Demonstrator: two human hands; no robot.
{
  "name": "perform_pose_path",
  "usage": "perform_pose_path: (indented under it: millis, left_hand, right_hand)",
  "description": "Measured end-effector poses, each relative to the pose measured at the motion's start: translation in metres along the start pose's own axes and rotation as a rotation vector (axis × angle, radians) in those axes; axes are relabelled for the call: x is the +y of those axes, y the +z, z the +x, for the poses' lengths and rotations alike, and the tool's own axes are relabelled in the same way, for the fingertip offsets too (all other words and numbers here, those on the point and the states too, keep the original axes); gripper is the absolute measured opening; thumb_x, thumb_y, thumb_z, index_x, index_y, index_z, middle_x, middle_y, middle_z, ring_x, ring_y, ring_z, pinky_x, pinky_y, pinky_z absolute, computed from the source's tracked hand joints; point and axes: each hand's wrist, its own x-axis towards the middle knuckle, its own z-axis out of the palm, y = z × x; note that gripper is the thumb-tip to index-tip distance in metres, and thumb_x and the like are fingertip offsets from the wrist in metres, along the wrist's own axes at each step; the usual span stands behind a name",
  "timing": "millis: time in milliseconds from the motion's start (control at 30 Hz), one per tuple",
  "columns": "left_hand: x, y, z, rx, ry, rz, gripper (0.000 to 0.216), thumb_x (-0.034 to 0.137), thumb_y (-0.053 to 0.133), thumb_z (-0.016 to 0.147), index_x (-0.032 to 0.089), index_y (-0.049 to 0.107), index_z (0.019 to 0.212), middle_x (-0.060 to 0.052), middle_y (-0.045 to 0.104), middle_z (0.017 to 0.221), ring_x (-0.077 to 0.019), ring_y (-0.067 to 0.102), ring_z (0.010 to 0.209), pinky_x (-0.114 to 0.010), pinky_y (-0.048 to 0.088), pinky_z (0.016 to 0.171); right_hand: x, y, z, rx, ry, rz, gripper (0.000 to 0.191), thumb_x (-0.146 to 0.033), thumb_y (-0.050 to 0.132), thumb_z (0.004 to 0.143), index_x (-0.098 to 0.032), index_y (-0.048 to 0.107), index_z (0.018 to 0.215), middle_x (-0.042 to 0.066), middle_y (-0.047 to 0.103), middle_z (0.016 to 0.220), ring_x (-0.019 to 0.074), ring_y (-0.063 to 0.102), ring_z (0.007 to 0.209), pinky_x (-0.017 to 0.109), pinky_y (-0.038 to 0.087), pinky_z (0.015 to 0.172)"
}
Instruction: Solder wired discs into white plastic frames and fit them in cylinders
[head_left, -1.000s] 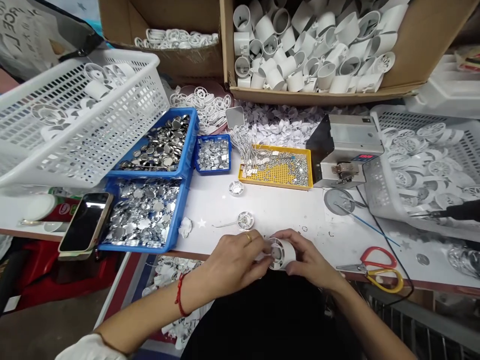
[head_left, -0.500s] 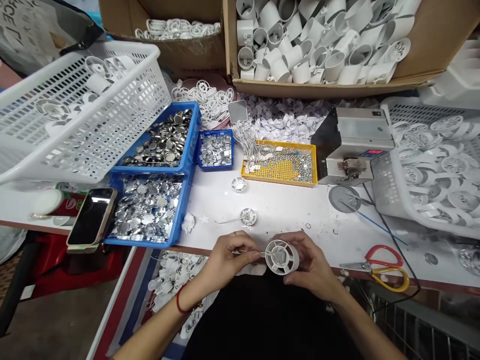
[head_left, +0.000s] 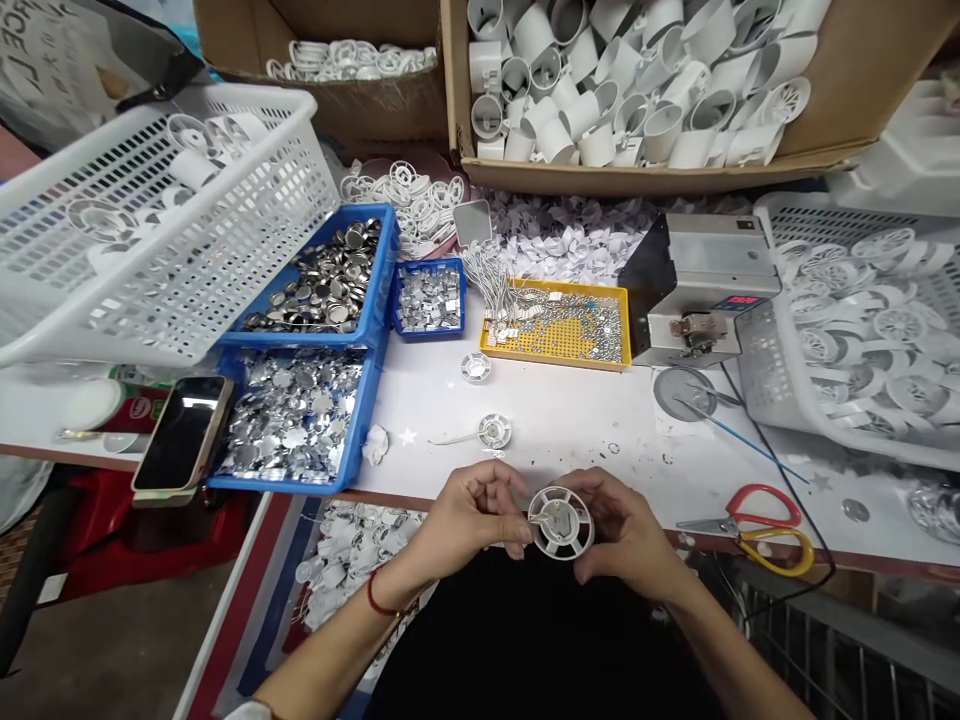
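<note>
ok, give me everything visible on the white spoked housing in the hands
The white spoked housing looks like plastic: a round rim, short spokes and open gaps around a greyish center. Its spoked face is tilted up toward the camera; the sidewall is mostly hidden. Pale wire runs from the center toward the left hand; whether those fingers pinch it is unclear. The right hand holds its side.

Seemingly passable mid-tabletop (head_left: 577,415), scissors (head_left: 731,527) rightward.
</note>
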Motion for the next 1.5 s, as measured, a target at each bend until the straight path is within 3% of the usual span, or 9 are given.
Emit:
perform_pose_path:
  millis: [367, 500, 633, 700, 833, 900, 1100, 1267, 1500]
  left_hand:
    - [0.008, 0.008, -0.005, 0.050, 0.159, 0.648, 0.013, 0.029, 0.067, 0.083, 0.017, 0.069, 0.085, -0.003, 0.065, 0.080, -0.0135, 0.059, 0.072, -0.024, 0.048, 0.063]
    - [-0.003, 0.004, -0.003, 0.050, 0.577, 0.973, 0.009, 0.016, 0.052, 0.091, 0.019, 0.059, 0.097, -0.009, 0.059, 0.110, -0.0187, 0.057, 0.104, -0.030, 0.050, 0.084]
    - [0.001, 0.001, 0.001, -0.086, 0.993, 1.282, 0.021, 0.003, 0.038, 0.091, 0.018, 0.051, 0.100, -0.005, 0.063, 0.089, -0.0166, 0.058, 0.087, -0.040, 0.046, 0.096]
    - [0.011, 0.002, 0.003, -0.148, 0.911, 1.311, 0.020, 0.006, 0.036, 0.093, 0.019, 0.050, 0.099, -0.004, 0.062, 0.086, -0.0162, 0.057, 0.082, -0.039, 0.047, 0.090]
    - [0.032, 0.007, 0.006, -0.342, 0.282, 0.881, 0.008, 0.024, 0.040, 0.097, 0.021, 0.044, 0.103, 0.003, 0.056, 0.075, -0.0109, 0.052, 0.064, -0.023, 0.045, 0.061]
    - [0.039, 0.008, 0.008, -0.332, 0.146, 0.684, 0.011, 0.030, 0.045, 0.097, 0.021, 0.044, 0.103, 0.004, 0.055, 0.074, -0.0100, 0.053, 0.065, -0.022, 0.045, 0.062]
    - [0.037, 0.005, 0.014, -0.194, 0.171, 0.689, 0.023, 0.042, 0.043, 0.097, 0.021, 0.045, 0.105, 0.001, 0.060, 0.077, -0.0121, 0.058, 0.061, -0.026, 0.048, 0.059]
    - [0.016, 0.003, 0.019, 0.021, 0.552, 1.233, 0.072, 0.052, 0.075, 0.071, 0.024, 0.047, 0.131, -0.012, 0.058, 0.122, -0.0299, 0.055, 0.114, -0.055, 0.036, 0.104]
    - [-0.019, 0.004, 0.023, 0.110, 0.483, 0.681, 0.051, 0.039, 0.077, 0.074, 0.022, 0.058, 0.118, -0.005, 0.067, 0.111, -0.0214, 0.063, 0.101, -0.034, 0.050, 0.090]
  right_hand:
    - [-0.020, -0.009, -0.001, 0.014, 0.023, -0.356, 0.053, -0.038, 0.088, 0.059, -0.024, 0.066, 0.104, 0.004, 0.069, 0.095, 0.0223, 0.065, 0.088, 0.034, 0.053, 0.080]
    - [-0.016, -0.005, 0.003, 0.038, 0.013, -0.311, 0.047, -0.036, 0.084, 0.063, -0.023, 0.065, 0.104, 0.004, 0.070, 0.096, 0.0215, 0.064, 0.088, 0.034, 0.051, 0.080]
    - [-0.011, -0.001, 0.006, 0.011, 0.047, -0.224, 0.043, -0.033, 0.080, 0.068, -0.022, 0.062, 0.106, 0.003, 0.069, 0.094, 0.0197, 0.063, 0.086, 0.032, 0.050, 0.078]
    - [-0.010, 0.001, 0.006, 0.000, 0.054, -0.228, 0.040, -0.035, 0.077, 0.070, -0.022, 0.062, 0.105, 0.003, 0.068, 0.093, 0.0185, 0.062, 0.083, 0.030, 0.050, 0.075]
    - [-0.005, -0.001, 0.008, -0.074, 0.037, -0.196, 0.037, -0.044, 0.070, 0.076, -0.022, 0.063, 0.105, 0.002, 0.066, 0.094, 0.0181, 0.059, 0.082, 0.028, 0.048, 0.071]
    - [-0.002, -0.004, 0.008, -0.063, 0.029, -0.169, 0.039, -0.049, 0.067, 0.078, -0.022, 0.064, 0.106, 0.002, 0.066, 0.094, 0.0189, 0.059, 0.082, 0.029, 0.048, 0.071]
    - [0.006, -0.008, 0.011, 0.057, 0.052, -0.165, 0.043, -0.054, 0.065, 0.078, -0.024, 0.066, 0.109, 0.004, 0.067, 0.096, 0.0210, 0.060, 0.083, 0.032, 0.049, 0.073]
    - [0.007, 0.001, 0.022, 0.204, 0.199, -0.120, 0.047, -0.059, 0.065, 0.075, -0.020, 0.065, 0.101, -0.002, 0.054, 0.065, 0.0125, 0.046, 0.053, 0.026, 0.041, 0.050]
    - [-0.011, 0.002, 0.019, 0.052, 0.251, 0.123, 0.040, -0.052, 0.066, 0.079, -0.022, 0.057, 0.105, -0.001, 0.058, 0.082, 0.0120, 0.054, 0.063, 0.028, 0.048, 0.063]
